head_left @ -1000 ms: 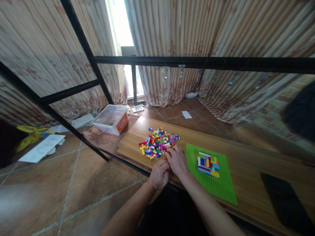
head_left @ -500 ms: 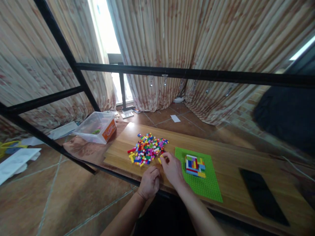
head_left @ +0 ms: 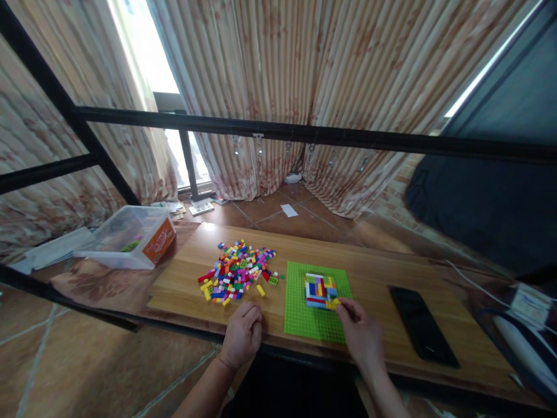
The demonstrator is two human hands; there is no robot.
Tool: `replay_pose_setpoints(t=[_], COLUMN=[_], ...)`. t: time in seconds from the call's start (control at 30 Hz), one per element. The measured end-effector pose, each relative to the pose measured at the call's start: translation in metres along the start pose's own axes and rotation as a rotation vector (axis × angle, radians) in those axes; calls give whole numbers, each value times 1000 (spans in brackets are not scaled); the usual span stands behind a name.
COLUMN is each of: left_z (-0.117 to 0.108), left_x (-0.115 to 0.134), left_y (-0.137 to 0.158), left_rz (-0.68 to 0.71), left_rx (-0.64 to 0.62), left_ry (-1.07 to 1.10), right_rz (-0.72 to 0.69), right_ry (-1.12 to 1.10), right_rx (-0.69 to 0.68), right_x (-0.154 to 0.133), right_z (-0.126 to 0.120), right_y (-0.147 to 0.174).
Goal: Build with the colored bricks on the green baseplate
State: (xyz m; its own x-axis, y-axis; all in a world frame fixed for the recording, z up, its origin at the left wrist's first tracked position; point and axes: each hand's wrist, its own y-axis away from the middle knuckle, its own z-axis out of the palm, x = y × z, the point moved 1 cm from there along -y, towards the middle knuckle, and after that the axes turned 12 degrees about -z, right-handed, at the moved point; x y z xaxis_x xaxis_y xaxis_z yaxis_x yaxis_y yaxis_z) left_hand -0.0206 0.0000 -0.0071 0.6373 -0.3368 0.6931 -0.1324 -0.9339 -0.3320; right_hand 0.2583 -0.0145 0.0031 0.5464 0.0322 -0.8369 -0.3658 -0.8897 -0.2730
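Observation:
My right hand (head_left: 361,331) pinches a small yellow brick (head_left: 336,301) at the near right corner of a low block build (head_left: 319,290). The build has white, blue, red and yellow bricks and sits on a green studded baseplate (head_left: 300,325). Curled into a fist, my left hand (head_left: 242,334) rests by the table's near edge, with no brick showing in it. Beyond that fist lie a loose yellow brick (head_left: 260,290) and a heap of mixed bricks (head_left: 239,270).
A black phone-like slab (head_left: 422,325) lies on the wooden table (head_left: 369,273) at the right. To the left stands a clear plastic box (head_left: 117,244) with an orange label. A black metal bar (head_left: 278,128) crosses beyond the table, before curtains (head_left: 261,58).
My right hand has gone from beside the brick heap rightward to the build, carrying a yellow brick. My left hand stays closed near the table edge. The view has turned right.

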Motion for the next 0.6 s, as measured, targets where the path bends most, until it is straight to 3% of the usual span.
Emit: replay_pose_setpoints(t=[0.27, 0.6], left_z=[0, 0], left_x=[1, 1], left_y=[0, -1], left_rz=[5, 9], left_rx=[3, 7], left_ry=[-29, -22], right_rz=[-85, -291], right_ry=[147, 350], right_rx=[47, 144], right_x=[-15, -18], right_z=[14, 31], right_y=[-13, -16])
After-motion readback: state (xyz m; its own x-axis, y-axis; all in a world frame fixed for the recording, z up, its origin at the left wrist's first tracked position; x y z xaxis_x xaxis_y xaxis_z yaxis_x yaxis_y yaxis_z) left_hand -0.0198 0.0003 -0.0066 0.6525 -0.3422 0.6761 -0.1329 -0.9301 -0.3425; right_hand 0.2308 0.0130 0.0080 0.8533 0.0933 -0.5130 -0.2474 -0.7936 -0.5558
